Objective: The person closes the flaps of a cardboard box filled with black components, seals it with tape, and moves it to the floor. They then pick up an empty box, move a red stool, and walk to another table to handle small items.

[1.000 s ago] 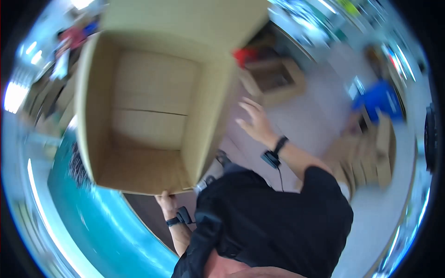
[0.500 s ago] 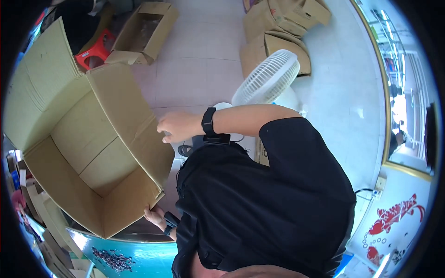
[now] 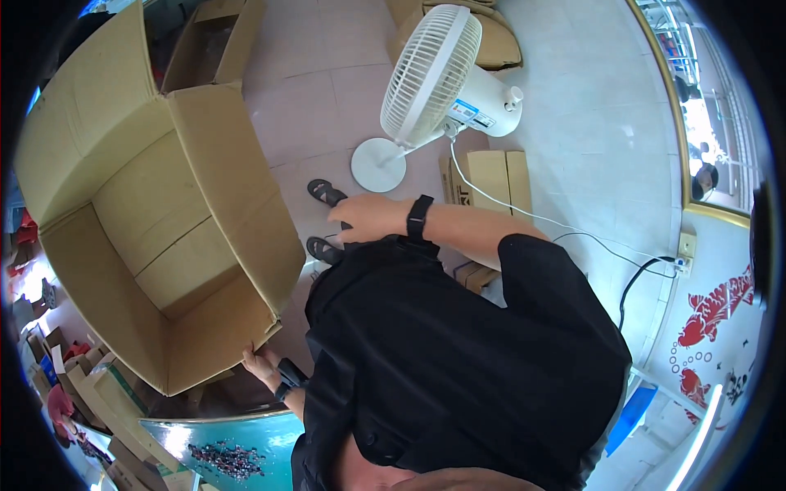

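Note:
A large brown cardboard box (image 3: 176, 250) with its flaps up and nothing inside fills the left side. My left hand (image 3: 262, 365) grips its near lower edge, fingers partly hidden by the cardboard. My right hand (image 3: 368, 218) hovers in front of my body, apart from the box and nearest to its right flap (image 3: 237, 188). Its fingers are loosely bent and apart, and no object shows in them. Both wrists wear dark bands.
A white fan (image 3: 430, 74) stands on the tiled floor beyond my right arm, its cord running to a wall socket (image 3: 686, 255). More cardboard boxes (image 3: 485, 184) lie around. Below the box is a teal surface (image 3: 278, 438) with small dark pieces on it.
My right hand has moved right, away from the box flap. My left hand keeps hold of the box edge. The whole view has shifted, with the fan now higher and more fully visible.

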Action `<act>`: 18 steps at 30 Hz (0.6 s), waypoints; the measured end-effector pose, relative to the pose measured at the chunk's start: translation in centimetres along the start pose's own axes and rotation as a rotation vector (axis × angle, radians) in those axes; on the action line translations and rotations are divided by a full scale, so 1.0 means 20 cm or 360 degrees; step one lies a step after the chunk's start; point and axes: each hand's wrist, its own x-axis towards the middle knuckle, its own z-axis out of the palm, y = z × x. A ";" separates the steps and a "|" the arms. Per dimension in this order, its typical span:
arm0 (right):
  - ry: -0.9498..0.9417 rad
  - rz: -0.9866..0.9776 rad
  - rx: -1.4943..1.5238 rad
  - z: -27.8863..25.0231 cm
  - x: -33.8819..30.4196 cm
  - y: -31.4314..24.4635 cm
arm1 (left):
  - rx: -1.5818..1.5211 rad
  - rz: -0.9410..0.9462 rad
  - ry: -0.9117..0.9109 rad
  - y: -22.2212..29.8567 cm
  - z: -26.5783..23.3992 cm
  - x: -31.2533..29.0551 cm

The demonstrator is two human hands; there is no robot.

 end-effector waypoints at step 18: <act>0.1260 -0.0494 0.0153 -0.34 0.89 -0.36 | -0.0114 0.0289 -0.0117 -0.08 0.00 -0.03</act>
